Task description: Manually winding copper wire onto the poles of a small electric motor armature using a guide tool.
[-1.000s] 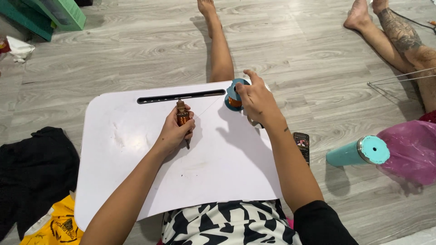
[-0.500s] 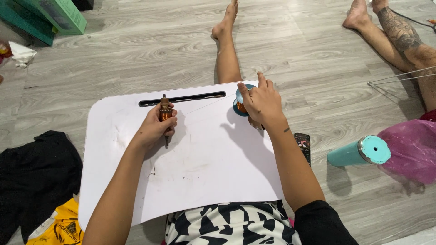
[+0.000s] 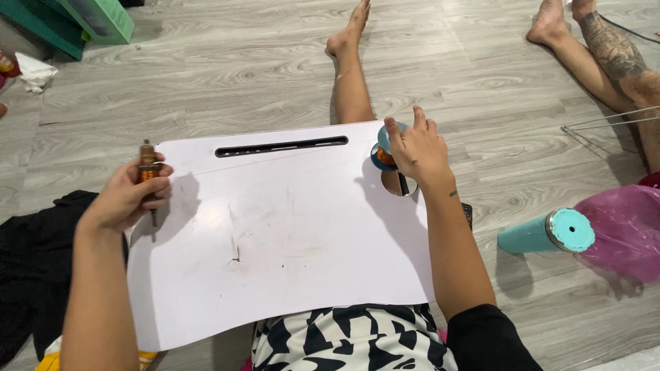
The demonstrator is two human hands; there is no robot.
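Note:
A white lap tray (image 3: 289, 233) with a dark slot along its far edge rests over my legs. My left hand (image 3: 127, 196) is at the tray's left edge, closed around a small brown screwdriver (image 3: 147, 165) with its thin shaft pointing down. My right hand (image 3: 416, 151) is at the tray's far right corner, gripping a small round blue-and-orange object (image 3: 381, 148) just above the round cup hole (image 3: 397, 183). What that object is I cannot tell.
A teal tumbler (image 3: 546, 233) lies on the grey wood floor to the right, beside a pink plastic bag (image 3: 622, 230). Another person's tattooed legs (image 3: 612, 51) stretch at the far right. Black cloth (image 3: 31, 268) lies left; green boxes (image 3: 82, 24) stand far left.
My left hand has carried the screwdriver from the tray's middle out to its left edge. My right hand has stayed on the round object at the cup hole.

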